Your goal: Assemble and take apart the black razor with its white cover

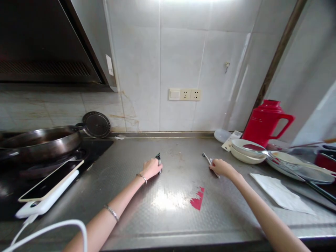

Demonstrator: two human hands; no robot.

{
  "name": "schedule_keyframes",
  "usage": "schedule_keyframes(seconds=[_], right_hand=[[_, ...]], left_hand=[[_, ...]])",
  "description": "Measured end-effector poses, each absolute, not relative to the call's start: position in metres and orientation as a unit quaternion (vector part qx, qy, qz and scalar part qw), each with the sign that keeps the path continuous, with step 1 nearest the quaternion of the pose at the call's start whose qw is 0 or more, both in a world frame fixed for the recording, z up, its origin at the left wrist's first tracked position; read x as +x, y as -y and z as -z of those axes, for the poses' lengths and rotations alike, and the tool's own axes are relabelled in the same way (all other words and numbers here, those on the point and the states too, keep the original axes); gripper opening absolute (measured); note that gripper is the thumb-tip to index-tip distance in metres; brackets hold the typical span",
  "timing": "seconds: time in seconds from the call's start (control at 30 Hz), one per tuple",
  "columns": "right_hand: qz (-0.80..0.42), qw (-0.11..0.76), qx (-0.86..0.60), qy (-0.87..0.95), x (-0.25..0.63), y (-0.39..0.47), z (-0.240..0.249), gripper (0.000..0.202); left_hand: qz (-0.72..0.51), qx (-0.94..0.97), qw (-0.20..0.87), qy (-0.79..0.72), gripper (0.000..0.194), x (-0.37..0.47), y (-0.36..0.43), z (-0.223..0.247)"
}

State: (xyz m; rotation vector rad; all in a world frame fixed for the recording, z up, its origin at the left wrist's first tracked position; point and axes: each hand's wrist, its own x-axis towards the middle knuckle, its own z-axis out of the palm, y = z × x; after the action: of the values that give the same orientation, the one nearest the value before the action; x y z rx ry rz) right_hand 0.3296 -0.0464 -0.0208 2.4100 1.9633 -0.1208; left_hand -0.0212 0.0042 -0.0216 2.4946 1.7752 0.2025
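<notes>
On the steel countertop (126, 213), my left hand (152, 168) is closed around a small slim object with a black top and shiny metal sides (158, 157); my fingers hide most of it. To the right, my right hand (220, 167) pinches a thin silvery-white stick with a dark end (206, 157), which lies slanted against the counter. Its exact kind is not clear. Between and below the two hands lies a red scrap with one jagged edge (198, 200), touched by neither.
A steel pan (44, 141) sits on the stove at left, beside a phone (52, 180) resting on a white cabled device (47, 196). At right are a red thermos jug (262, 122), stacked bowls (246, 159), plates and a white tissue (280, 192). A tiled wall with sockets (190, 94) stands behind.
</notes>
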Motion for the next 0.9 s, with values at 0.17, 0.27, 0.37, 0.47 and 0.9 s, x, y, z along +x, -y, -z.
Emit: schedule_keyframes(seconds=[0.17,0.27,0.37,0.47,0.9], right_hand=[[0.028,0.039,0.764,-0.644,0.325,0.045,0.019,0.031],[0.021,0.011,0.766,-0.643,0.310,0.047,0.016,0.035],[0.019,-0.034,0.758,-0.651,0.276,0.048,0.011,0.038],[0.015,-0.059,0.747,-0.662,0.228,0.046,0.008,0.038],[0.051,-0.080,0.685,-0.722,0.115,0.025,0.018,0.043]], left_hand=[[-0.076,0.820,0.030,-0.567,0.034,-0.021,-0.002,0.022],[-0.081,0.820,0.028,-0.567,0.033,-0.021,-0.002,0.023],[-0.084,0.819,0.032,-0.566,0.032,-0.021,-0.003,0.024],[-0.088,0.816,0.037,-0.570,0.032,-0.022,-0.004,0.027],[-0.085,0.816,0.038,-0.570,0.033,-0.018,-0.002,0.027]])
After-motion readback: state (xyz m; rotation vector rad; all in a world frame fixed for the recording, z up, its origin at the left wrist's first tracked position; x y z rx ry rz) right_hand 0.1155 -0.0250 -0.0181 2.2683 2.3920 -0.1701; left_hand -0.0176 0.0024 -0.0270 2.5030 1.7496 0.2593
